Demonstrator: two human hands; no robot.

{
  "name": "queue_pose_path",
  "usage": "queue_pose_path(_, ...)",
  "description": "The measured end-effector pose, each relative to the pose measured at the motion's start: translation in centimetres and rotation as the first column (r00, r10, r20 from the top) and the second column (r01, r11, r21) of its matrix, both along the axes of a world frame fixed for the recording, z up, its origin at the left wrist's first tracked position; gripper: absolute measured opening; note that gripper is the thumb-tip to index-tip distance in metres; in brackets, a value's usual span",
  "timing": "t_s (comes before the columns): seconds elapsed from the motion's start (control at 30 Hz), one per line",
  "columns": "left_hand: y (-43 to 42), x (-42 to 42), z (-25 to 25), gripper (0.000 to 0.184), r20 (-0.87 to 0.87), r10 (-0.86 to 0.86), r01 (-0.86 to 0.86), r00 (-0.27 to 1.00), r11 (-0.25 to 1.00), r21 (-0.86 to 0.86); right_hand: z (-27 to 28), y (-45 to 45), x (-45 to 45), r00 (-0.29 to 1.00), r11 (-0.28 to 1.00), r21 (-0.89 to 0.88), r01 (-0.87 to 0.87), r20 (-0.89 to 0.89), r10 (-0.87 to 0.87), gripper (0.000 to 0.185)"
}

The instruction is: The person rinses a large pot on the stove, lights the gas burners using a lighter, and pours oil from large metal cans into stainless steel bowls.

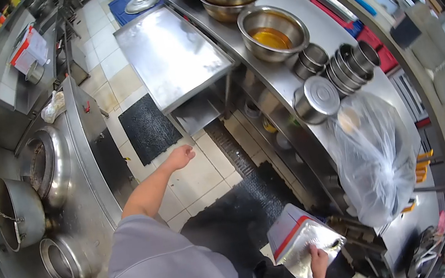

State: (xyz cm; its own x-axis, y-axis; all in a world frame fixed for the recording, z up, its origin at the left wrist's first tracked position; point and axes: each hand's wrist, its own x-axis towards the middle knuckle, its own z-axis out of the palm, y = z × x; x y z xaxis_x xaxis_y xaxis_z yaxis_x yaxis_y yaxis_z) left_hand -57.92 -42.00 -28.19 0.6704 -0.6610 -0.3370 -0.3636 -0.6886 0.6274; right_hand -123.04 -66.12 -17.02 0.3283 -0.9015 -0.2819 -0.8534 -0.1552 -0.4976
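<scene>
My left hand point(181, 156) is stretched out over the tiled floor, its fingers curled in and nothing visible in them. Low on the right, my right hand point(318, 261) grips a shiny silver, flat-sided container point(301, 266) with a red band and a white panel. It hangs beside my body, above the dark floor mat. Its inside and far side cannot be made out. Ahead of my left hand stands a low stainless steel table point(171, 54).
Along the right, a steel counter point(284, 85) bears a bowl of amber liquid point(273, 32), stacked pots point(316, 99) and a clear plastic bag point(376, 173). On the left are a stove point(87, 183) and a large pot point(20, 212). Black mats point(146, 128) lie on the floor.
</scene>
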Motion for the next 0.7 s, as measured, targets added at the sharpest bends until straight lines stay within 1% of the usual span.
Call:
queue_pose_path(0.07, -2.0, 1.8, 5.2, 0.040, 0.039, 0.079, -0.074, 0.996, 0.992, -0.102, -3.8, -3.3, 4.5, 0.995, 0.995, 0.069, -0.069, 0.077, 0.064, 0.057)
queue_pose_path(0.1, -2.6, 2.1, 6.7, 0.039, 0.006, 0.153, -0.149, 0.988, 0.970, -0.191, -4.3, -4.5, 7.4, 0.995, 0.987, 0.131, -0.095, -0.024, 0.099, 0.053)
queue_pose_path(0.13, -3.6, 3.1, 8.4, 0.038, -0.016, 0.223, -0.218, 0.975, 0.934, -0.284, -6.3, -5.6, 9.7, 0.991, 0.977, 0.177, -0.115, 0.090, 0.101, 0.056)
queue_pose_path(0.17, -4.8, 4.1, 10.8, 0.039, -0.025, 0.254, -0.247, 0.967, 0.905, -0.347, -7.8, -6.4, 12.2, 0.985, 0.969, 0.202, -0.146, 0.125, 0.122, 0.056)
queue_pose_path(0.2, -6.0, 5.0, 12.8, 0.039, -0.036, 0.277, -0.268, 0.960, 0.875, -0.404, -9.2, -6.7, 14.3, 0.978, 0.959, 0.229, -0.169, 0.156, 0.135, 0.055)
queue_pose_path(0.3, -10.5, 12.0, 15.8, 0.042, -0.051, 0.306, -0.282, 0.951, 0.782, -0.556, -12.2, -7.3, 20.8, 0.963, 0.935, 0.240, -0.261, 0.126, 0.237, 0.053)
queue_pose_path(0.33, -12.4, 14.6, 17.5, 0.040, -0.147, 0.317, -0.340, 0.937, 0.737, -0.584, -12.8, -7.2, 22.7, 0.953, 0.928, 0.248, -0.277, 0.194, 0.233, 0.054)
queue_pose_path(0.4, -16.8, 20.3, 20.8, 0.043, -0.189, 0.303, -0.344, 0.934, 0.619, -0.706, -17.3, -8.5, 25.4, 0.945, 0.915, 0.235, -0.328, 0.099, 0.313, 0.057)
queue_pose_path(0.43, -19.3, 23.9, 22.3, 0.047, -0.206, 0.307, -0.354, 0.929, 0.579, -0.734, -17.7, -9.0, 27.6, 0.940, 0.903, 0.262, -0.341, 0.098, 0.327, 0.059)
queue_pose_path(0.5, -24.3, 30.9, 24.4, 0.055, -0.255, 0.301, -0.381, 0.919, 0.512, -0.770, -17.5, -9.1, 31.2, 0.937, 0.885, 0.312, -0.345, 0.062, 0.344, 0.060)
queue_pose_path(0.6, -31.7, 40.4, 26.5, 0.076, -0.234, 0.384, -0.424, 0.893, 0.546, -0.723, -17.9, -9.1, 35.9, 0.932, 0.864, 0.385, -0.325, -0.022, 0.361, 0.058)
queue_pose_path(0.63, -33.8, 43.8, 26.3, 0.089, -0.271, 0.388, -0.461, 0.881, 0.572, -0.679, -17.9, -9.1, 37.1, 0.935, 0.862, 0.401, -0.309, -0.036, 0.352, 0.057)
queue_pose_path(0.67, -36.2, 47.4, 24.8, 0.080, -0.255, 0.462, -0.504, 0.850, 0.569, -0.650, -17.9, -8.9, 37.9, 0.936, 0.859, 0.418, -0.296, -0.052, 0.348, 0.057)
queue_pose_path(0.7, -37.3, 49.8, 24.7, 0.072, -0.277, 0.397, -0.481, 0.875, 0.646, -0.592, -18.1, -8.6, 38.6, 0.951, 0.860, 0.444, -0.253, -0.051, 0.306, 0.055)
